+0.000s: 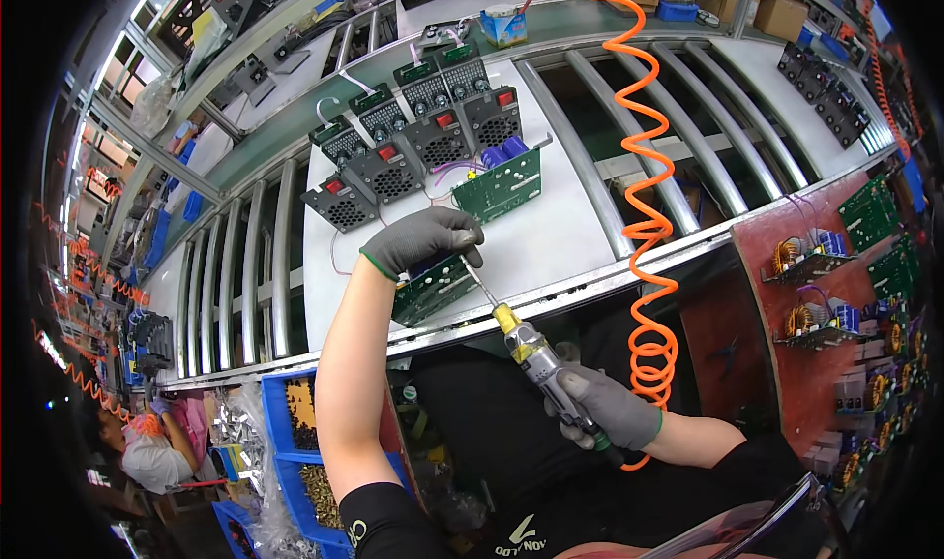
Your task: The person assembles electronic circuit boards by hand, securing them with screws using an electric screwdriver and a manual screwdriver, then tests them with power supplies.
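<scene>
My right hand [612, 409], in a grey glove, is wrapped round a pneumatic screwdriver [536, 357] with a yellow collar. Its thin bit points up and left, the tip reaching my left hand [423, 241], also gloved. The left fingers are pinched together by the bit tip; whatever is between them is too small to make out. Partly under that hand, a green circuit board [436, 294] stands at the near edge of the white work board [565, 233]. Just beyond, another green circuit board [501, 190] with purple capacitors stands on edge. Several dark, perforated metal housings [396, 173] with red switches line up behind.
An orange coiled air hose [644, 230] hangs at my right. Metal conveyor rollers [718, 131] flank the work board. Blue bins [320, 500] of small screws and black parts sit lower left. More circuit boards [816, 254] fill a red surface at right. A person [162, 451] works far left.
</scene>
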`<control>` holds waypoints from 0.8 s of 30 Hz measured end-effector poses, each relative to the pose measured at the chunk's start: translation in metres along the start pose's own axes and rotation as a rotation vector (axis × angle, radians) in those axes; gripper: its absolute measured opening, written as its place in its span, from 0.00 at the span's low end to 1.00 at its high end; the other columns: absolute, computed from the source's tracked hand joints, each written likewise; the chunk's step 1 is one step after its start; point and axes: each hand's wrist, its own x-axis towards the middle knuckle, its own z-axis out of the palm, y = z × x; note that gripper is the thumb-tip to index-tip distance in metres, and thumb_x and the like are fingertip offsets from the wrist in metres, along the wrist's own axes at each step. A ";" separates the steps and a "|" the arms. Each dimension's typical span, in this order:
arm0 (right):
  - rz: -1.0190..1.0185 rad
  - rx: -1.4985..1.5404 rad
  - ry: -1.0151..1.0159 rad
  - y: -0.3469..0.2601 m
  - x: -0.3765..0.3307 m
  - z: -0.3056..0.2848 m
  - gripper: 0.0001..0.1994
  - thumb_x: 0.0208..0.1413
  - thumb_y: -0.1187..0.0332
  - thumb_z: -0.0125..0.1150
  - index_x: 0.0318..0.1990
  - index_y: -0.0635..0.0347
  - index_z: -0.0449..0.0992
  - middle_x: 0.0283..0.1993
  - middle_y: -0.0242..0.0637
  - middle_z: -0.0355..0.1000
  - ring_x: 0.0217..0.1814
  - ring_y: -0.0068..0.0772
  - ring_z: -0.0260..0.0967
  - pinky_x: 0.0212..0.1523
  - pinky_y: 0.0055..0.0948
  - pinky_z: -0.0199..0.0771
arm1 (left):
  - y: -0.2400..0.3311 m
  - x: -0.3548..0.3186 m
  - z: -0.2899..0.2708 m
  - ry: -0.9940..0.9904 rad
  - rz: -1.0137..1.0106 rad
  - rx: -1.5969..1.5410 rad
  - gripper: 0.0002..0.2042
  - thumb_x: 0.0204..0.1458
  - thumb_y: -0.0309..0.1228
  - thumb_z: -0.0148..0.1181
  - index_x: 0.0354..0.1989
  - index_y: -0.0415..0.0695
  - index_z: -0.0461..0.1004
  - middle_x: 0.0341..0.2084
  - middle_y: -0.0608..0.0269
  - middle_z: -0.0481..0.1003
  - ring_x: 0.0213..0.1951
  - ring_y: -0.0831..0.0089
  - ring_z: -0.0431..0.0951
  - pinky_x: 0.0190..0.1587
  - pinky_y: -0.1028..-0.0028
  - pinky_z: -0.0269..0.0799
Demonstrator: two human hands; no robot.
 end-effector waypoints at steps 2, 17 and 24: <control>-0.022 -0.038 0.001 -0.001 -0.001 0.001 0.22 0.68 0.48 0.44 0.54 0.59 0.63 0.36 0.34 0.66 0.21 0.20 0.65 0.16 0.18 0.67 | -0.001 0.001 -0.001 -0.011 0.019 0.017 0.14 0.58 0.36 0.62 0.44 0.38 0.74 0.34 0.53 0.82 0.38 0.71 0.81 0.46 0.75 0.73; -0.041 -0.053 0.024 0.004 0.003 -0.007 0.23 0.67 0.48 0.47 0.53 0.60 0.65 0.37 0.34 0.68 0.23 0.20 0.67 0.17 0.19 0.69 | 0.009 0.009 0.026 0.275 0.008 0.554 0.27 0.67 0.53 0.43 0.31 0.40 0.75 0.22 0.60 0.76 0.27 0.72 0.71 0.36 0.70 0.68; -0.075 -0.057 0.013 0.001 -0.001 0.001 0.25 0.67 0.45 0.47 0.51 0.61 0.65 0.37 0.34 0.67 0.24 0.19 0.67 0.18 0.19 0.69 | 0.008 0.011 0.034 0.398 -0.064 0.840 0.33 0.66 0.57 0.39 0.24 0.37 0.71 0.19 0.50 0.70 0.26 0.55 0.68 0.36 0.59 0.66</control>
